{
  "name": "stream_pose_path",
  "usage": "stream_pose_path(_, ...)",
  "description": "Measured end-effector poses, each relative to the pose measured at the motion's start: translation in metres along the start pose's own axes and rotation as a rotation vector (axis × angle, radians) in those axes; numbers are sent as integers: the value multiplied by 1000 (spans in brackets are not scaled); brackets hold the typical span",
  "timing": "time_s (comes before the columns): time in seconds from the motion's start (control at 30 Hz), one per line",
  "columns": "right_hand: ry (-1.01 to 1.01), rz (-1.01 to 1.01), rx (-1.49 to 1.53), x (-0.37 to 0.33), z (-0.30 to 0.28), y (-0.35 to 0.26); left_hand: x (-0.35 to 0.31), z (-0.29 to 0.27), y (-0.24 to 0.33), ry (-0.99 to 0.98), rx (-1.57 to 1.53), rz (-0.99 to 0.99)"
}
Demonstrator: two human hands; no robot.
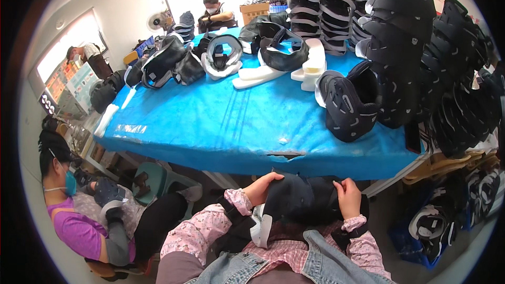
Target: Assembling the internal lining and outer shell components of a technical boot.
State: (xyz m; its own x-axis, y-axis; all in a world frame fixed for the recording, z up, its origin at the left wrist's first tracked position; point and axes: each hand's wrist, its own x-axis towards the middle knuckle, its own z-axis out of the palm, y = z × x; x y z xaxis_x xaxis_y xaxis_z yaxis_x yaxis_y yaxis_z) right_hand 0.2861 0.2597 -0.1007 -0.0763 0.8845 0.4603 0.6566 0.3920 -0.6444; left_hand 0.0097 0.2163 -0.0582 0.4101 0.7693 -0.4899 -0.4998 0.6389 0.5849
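Note:
A black shoe upper with a pale strip along its left end is stretched between my two hands above my lap, just off the table's near edge. My left hand is closed on its upper left edge, thumb along the top. At the opposite end my right hand pinches the top edge between thumb and fingers. The side of the upper facing my body is partly hidden. Nearest on the table sits a finished-looking black upper with grey markings.
The blue-covered table has a torn front edge. Tall stacks of black uppers stand at its right, and white foam pieces lie farther back. A blue crate is on the floor at right. A co-worker in purple sits at left.

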Motion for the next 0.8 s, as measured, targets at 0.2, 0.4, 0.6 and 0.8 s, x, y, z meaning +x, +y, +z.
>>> stream_pose_path(0.2,-25,166,350,11,-26,-30,-11,22,10,111,110,27)
stream_pose_path(0.4,-37,167,641,38,-80,-79,-91,70,41,60,317,169)
stream_pose_path(0.6,102,-593,544,72,-130,-155,-162,82,44,-60,261,846)
stream_pose_path(0.8,195,-1187,51,151,-110,-214,-60,30,48,402,705,932)
